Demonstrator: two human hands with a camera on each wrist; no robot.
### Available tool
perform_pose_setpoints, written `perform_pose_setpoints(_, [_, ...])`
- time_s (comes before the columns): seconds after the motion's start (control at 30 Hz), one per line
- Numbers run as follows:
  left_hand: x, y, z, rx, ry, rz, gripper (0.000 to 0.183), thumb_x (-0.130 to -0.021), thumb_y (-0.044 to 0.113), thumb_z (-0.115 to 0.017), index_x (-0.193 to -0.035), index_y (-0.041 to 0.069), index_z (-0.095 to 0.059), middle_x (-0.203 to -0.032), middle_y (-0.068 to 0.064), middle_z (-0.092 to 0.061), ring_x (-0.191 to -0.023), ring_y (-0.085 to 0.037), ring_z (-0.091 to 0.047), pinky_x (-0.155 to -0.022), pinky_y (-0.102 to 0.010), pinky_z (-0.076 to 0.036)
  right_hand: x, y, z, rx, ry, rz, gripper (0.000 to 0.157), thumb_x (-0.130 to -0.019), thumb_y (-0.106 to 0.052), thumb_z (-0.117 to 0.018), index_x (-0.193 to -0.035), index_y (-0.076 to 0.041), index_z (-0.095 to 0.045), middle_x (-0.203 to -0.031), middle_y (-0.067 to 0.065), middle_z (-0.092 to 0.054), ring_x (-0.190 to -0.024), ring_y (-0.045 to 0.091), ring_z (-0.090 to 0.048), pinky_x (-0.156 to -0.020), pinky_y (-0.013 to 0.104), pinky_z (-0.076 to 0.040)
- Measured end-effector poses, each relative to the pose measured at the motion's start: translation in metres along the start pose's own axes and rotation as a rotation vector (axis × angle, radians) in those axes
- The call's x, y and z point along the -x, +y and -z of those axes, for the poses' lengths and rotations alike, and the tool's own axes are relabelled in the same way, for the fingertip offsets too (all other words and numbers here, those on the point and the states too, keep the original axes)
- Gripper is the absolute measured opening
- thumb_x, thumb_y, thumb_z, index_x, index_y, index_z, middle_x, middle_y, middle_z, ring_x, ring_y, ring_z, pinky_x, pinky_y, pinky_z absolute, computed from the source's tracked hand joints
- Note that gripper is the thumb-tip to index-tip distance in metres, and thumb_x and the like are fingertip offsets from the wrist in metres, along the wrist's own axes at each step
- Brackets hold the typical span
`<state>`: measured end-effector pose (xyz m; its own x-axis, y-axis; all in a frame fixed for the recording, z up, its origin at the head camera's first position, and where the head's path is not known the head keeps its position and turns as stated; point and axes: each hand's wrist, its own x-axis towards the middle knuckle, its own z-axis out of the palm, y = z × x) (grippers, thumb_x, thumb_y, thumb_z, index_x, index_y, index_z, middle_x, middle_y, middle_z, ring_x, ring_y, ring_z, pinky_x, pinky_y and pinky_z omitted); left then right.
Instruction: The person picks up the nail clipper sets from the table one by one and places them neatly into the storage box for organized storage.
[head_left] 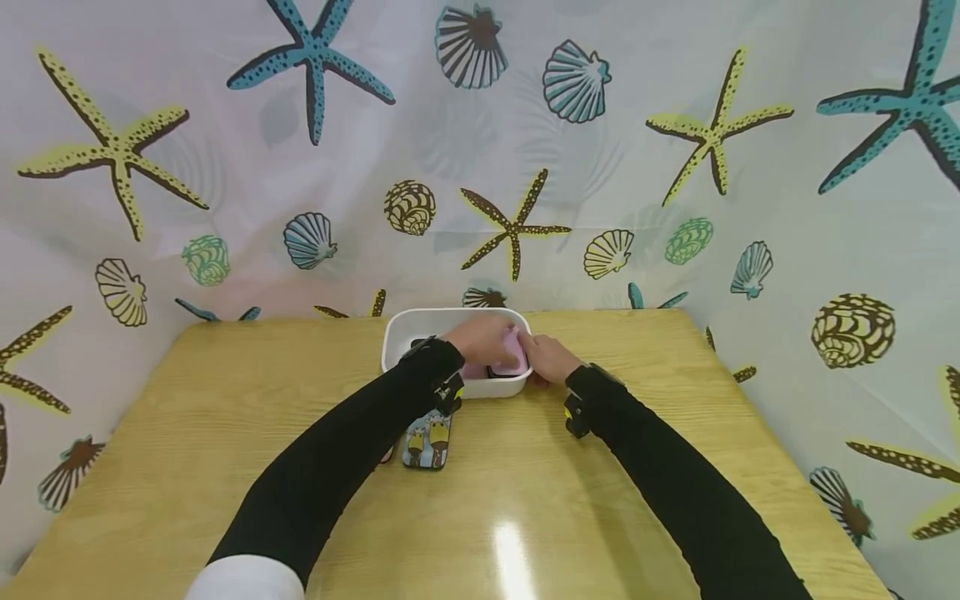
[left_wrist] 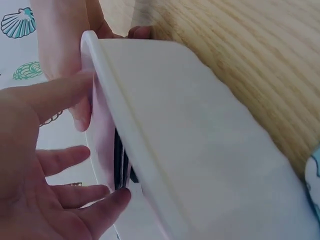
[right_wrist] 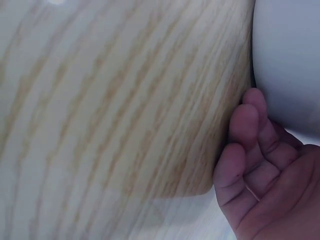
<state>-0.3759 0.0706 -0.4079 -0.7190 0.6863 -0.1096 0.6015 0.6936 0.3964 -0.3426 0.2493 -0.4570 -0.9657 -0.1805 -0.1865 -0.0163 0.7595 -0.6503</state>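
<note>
A white plastic bin [head_left: 491, 389] stands at the back of the table. My left hand [head_left: 480, 337] reaches into its right part, thumb and fingers spread across a flat pink case [head_left: 512, 354], which looks like a phone case. Below this case, dark edges [left_wrist: 119, 160] of stacked flat things show in the left wrist view. At the bin's right end my right hand [head_left: 551, 358] holds the wall, its thumb over the rim and the curled fingers [right_wrist: 245, 125] low outside. How firmly the left fingers grip is partly hidden.
In front of the bin lies a phone case with giraffes [head_left: 427, 442]; beside it another case [head_left: 387, 456] is mostly covered by the left sleeve. The wooden table [head_left: 247, 392] meets a curtain with starfish and shells [head_left: 510, 225] at the back.
</note>
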Motion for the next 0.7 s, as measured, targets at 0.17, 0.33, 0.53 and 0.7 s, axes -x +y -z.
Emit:
perform_pose_setpoints(0.17, [0.007,-0.002,0.0,-0.075,-0.035,-0.001,0.049,-0.095,0.01,-0.061,-0.143,0.003,-0.053,-0.137,-0.011,-0.061,-0.114,-0.021,-0.057,-0.105,-0.034,-0.044,0.002,0.003,-0.001,-0.016,-0.012,-0.026,0.068,-0.109,-0.05,-0.016,-0.084,-0.005,-0.061,-0.066,0.009,-0.063,-0.051,0.02,-0.059,-0.048,0.03,-0.047])
perform_pose_setpoints(0.33, [0.014,-0.003,0.003,-0.122,-0.067,-0.059,0.052,-0.097,0.011,-0.06,-0.148,0.005,-0.048,-0.14,-0.012,-0.059,-0.119,-0.021,-0.057,-0.107,-0.035,-0.043,-0.003,0.007,-0.003,-0.023,-0.003,-0.052,0.07,-0.107,-0.052,-0.016,-0.083,-0.005,-0.062,-0.065,0.009,-0.064,-0.05,0.02,-0.058,-0.048,0.031,-0.047])
perform_pose_setpoints(0.53, [0.012,-0.006,0.001,-0.123,-0.046,-0.053,0.053,-0.097,0.015,-0.063,-0.147,0.006,-0.05,-0.142,-0.012,-0.058,-0.126,-0.023,-0.056,-0.109,-0.036,-0.042,0.001,0.002,-0.001,-0.035,-0.01,-0.038,0.067,-0.108,-0.05,-0.017,-0.085,-0.005,-0.061,-0.067,0.009,-0.064,-0.052,0.02,-0.059,-0.048,0.029,-0.046])
perform_pose_setpoints(0.7, [0.015,-0.005,0.004,-0.105,-0.067,-0.049,0.056,-0.096,0.012,-0.062,-0.15,0.007,-0.046,-0.145,-0.012,-0.056,-0.129,-0.023,-0.054,-0.111,-0.036,-0.04,0.003,0.001,0.0,-0.03,-0.013,-0.031,0.067,-0.108,-0.05,-0.016,-0.086,-0.006,-0.062,-0.067,0.009,-0.064,-0.054,0.02,-0.059,-0.049,0.029,-0.046])
